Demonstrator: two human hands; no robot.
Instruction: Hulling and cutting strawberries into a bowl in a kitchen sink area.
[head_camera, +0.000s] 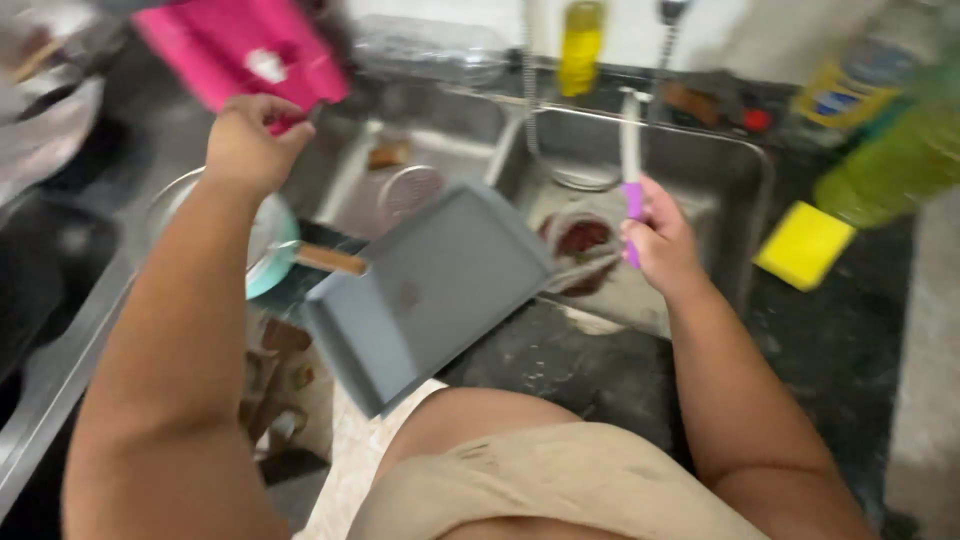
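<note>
My left hand (250, 140) is raised at the upper left and grips a bright pink flat board (245, 45) by its lower edge. My right hand (655, 240) is over the right sink basin, closed around a purple-handled tool with a white blade (631, 150) pointing up. Between my arms a grey rectangular tray (430, 290) lies tilted across the front edge of the sink. The frame is blurred by motion.
A double steel sink (700, 150) holds a round strainer (410, 190) on the left and reddish scraps (583, 238) on the right. A pan with a wooden handle (330, 260) sits at left. A yellow sponge (805, 245), green bottle (895, 165) and yellow bottle (580, 45) stand about.
</note>
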